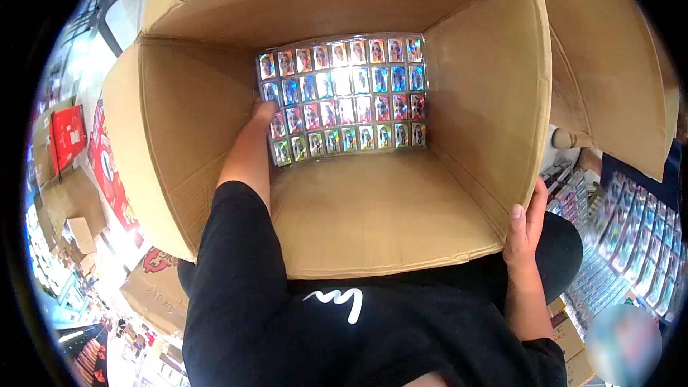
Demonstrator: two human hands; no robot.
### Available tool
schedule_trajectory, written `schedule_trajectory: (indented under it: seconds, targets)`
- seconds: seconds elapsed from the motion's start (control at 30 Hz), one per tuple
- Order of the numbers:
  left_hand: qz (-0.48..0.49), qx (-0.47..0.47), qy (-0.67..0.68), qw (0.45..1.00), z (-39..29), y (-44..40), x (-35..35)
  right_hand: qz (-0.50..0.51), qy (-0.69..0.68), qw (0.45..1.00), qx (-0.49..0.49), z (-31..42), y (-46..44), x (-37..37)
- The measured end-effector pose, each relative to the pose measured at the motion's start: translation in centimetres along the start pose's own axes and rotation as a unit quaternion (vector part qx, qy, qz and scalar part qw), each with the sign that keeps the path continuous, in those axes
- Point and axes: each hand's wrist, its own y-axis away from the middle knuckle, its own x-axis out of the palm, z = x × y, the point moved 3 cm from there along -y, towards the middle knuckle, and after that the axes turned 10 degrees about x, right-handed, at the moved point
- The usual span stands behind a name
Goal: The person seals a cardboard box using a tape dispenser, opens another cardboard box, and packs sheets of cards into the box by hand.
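Inside the open cardboard box, against its far end, lies the sheet of shiny packets, set out in four rows of nine. The top row looks orange and red, the next blue, the third red and pink, the nearest green and yellow; a bright glare washes out several packets near the middle.

Your left hand reaches down into the box and is at the left edge of the sheet, beside the second and third rows. Most of its fingers are hidden, so you cannot tell from here whether it grips that edge or only touches it.

Your right hand is outside, loosely unfolded against the box's near right corner, thumb and fingers apart.

The box tips its opening towards you, its near edge against your black shirt. Beyond its right wall, a wide cardboard flap slants down, and below that more packets stand in slanting rows. To your left sits a red package.
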Motion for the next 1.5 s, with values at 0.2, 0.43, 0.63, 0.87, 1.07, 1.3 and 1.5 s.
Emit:
schedule_trajectory:
  seconds: [0.2,0.43,0.63,0.87,1.07,1.3,1.5]
  targets:
    - [-0.055,-0.031,-0.054,0.997,-2.5,1.7,0.7,-0.009,0.015,1.000,-0.004,-0.1,0.2,-0.1]
    - [-0.062,-0.093,-0.046,0.993,-3.7,1.9,0.6,-0.007,0.006,1.000,0.010,-0.4,0.3,0.2]
    - [-0.244,-0.074,-0.199,0.946,-6.8,7.7,4.5,-0.015,-0.001,0.999,0.029,0.0,0.4,0.8]
    - [-0.270,0.064,-0.308,0.910,-6.8,11.6,6.5,-0.024,0.000,0.999,0.046,-0.1,0.6,0.8]
    - [-0.135,0.044,-0.450,0.882,-13.5,16.0,6.7,0.005,0.065,0.998,-0.019,1.0,0.1,0.0]
    - [0.093,0.117,-0.298,0.943,-10.6,7.1,7.7,-0.046,0.106,0.990,-0.077,0.9,0.2,-0.6]
    - [0.072,0.372,-0.308,0.872,-38.1,25.0,9.8,-0.111,-0.006,0.988,-0.105,3.4,3.6,-4.0]
